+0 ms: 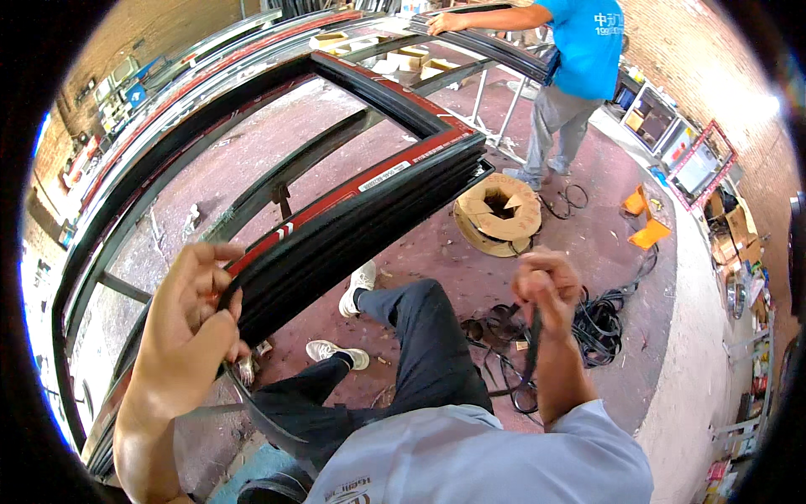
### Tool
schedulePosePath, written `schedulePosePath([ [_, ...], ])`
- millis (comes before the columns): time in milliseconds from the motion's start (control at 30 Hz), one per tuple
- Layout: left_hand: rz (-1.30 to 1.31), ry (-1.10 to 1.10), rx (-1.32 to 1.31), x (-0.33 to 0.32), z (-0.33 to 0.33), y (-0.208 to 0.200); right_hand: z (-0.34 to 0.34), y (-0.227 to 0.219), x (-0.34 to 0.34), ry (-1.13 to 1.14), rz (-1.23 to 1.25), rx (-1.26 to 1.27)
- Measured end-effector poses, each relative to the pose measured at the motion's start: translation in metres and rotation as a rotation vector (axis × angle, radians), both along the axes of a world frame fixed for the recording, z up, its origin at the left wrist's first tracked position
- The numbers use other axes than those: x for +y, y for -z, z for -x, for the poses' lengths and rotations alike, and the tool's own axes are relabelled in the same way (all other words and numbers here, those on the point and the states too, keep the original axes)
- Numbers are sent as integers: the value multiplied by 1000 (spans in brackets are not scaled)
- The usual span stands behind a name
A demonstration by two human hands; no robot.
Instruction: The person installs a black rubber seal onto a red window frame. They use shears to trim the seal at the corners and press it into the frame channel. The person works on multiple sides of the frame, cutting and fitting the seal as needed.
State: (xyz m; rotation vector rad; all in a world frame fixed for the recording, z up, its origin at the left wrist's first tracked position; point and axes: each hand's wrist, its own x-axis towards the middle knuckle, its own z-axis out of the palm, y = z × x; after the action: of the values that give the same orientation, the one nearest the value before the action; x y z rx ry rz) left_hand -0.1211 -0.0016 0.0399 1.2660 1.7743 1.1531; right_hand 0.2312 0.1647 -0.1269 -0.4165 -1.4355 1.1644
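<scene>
Left hand [195, 315]: raised, forearm coming up from the lower left edge, fingers [220, 252] curled over the near edge of the black window frame [353, 223], thumb pressed against its underside; the fingers hold the frame rail. A thin black rubber strip [260, 412] curves down from below this hand.

Right hand [546, 286]: raised, elbow bent, fingers closed in a fist around a black rubber strip [532, 336] that hangs straight down from it toward the loose tangle of strip on the floor [588, 323].

Frame: lies tilted across metal supports, in front of the person's knees; top face red, with a narrow white label [384, 176] and a small white-striped mark [284, 229].

Floor, dark red: round cardboard spool [497, 214], open at the centre, a flattened cardboard piece inside. Orange stool [642, 220] just beyond.

Far end: another person in a blue shirt [583, 38], one hand [441, 23] on a second frame.
</scene>
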Motion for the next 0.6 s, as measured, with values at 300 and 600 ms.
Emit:
schedulePosePath([
  [300,59,-48,-28,-72,64,-17,70,13,-38,196,143,-197],
  [600,-67,-211,298,-97,131,-8,139,126,-112,-499,79,-827],
])
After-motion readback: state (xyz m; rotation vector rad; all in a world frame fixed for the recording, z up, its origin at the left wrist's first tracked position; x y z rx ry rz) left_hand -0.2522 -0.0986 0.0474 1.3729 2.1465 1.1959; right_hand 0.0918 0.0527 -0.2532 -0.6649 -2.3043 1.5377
